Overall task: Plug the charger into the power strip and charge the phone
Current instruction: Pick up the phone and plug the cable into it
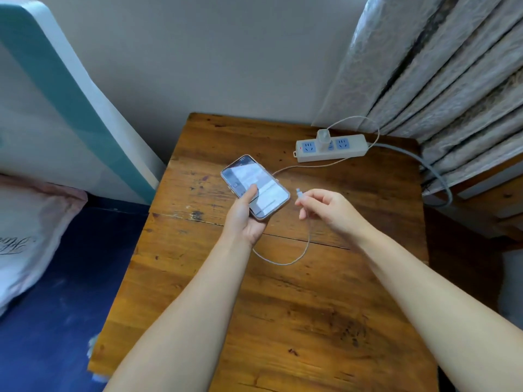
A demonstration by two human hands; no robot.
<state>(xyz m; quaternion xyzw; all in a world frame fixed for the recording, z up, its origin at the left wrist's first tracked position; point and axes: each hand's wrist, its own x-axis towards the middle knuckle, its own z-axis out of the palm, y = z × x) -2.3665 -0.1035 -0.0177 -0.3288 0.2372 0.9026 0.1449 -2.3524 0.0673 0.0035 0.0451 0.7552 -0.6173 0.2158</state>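
Observation:
My left hand (245,219) holds the phone (254,185) screen-up above the wooden table (283,306), thumb on the glass. My right hand (329,210) pinches the white cable's connector (299,192), which points toward the phone's right edge with a small gap between them. The cable (294,258) loops down across the table, passes under the phone and runs up to the white charger (324,139), which sits plugged into the middle socket of the white power strip (332,147) at the table's far right.
Patterned curtains (441,69) hang behind the power strip at the right. The strip's grey cord (435,174) drops off the table's right side. A bed with a blue sheet (56,306) and a pink pillow (28,230) lies to the left.

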